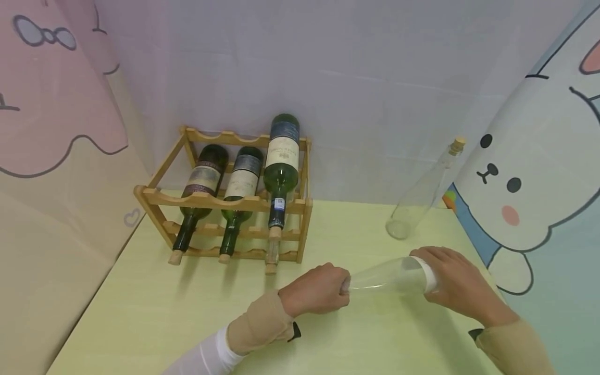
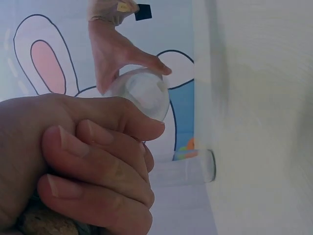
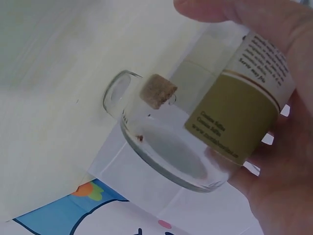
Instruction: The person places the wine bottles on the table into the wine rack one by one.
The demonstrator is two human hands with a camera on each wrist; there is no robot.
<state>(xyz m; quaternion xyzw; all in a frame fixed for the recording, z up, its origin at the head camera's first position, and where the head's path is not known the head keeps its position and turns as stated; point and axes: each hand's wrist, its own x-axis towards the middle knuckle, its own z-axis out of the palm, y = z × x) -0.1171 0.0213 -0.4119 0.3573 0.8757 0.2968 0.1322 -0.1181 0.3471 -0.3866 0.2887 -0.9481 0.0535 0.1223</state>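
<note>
A clear glass bottle (image 1: 389, 276) lies nearly level above the table, held between both hands. My left hand (image 1: 321, 289) grips its neck end with curled fingers; a cork end (image 2: 46, 223) shows below those fingers in the left wrist view. My right hand (image 1: 452, 278) holds the body near the base, fingers and thumb curved around it. On the bottle is a white and olive label (image 3: 234, 115), seen in the right wrist view. Through the glass there, a crumbly piece of cork (image 3: 158, 91) and small dark crumbs show, apparently inside the bottle.
A wooden wine rack (image 1: 225, 200) stands at the back left, holding green bottles (image 1: 241, 182) with corks toward me. Behind the right hand stands another clear corked bottle (image 1: 417, 200). Printed cloth (image 1: 356, 104) hangs behind the yellow-green table (image 1: 187, 323).
</note>
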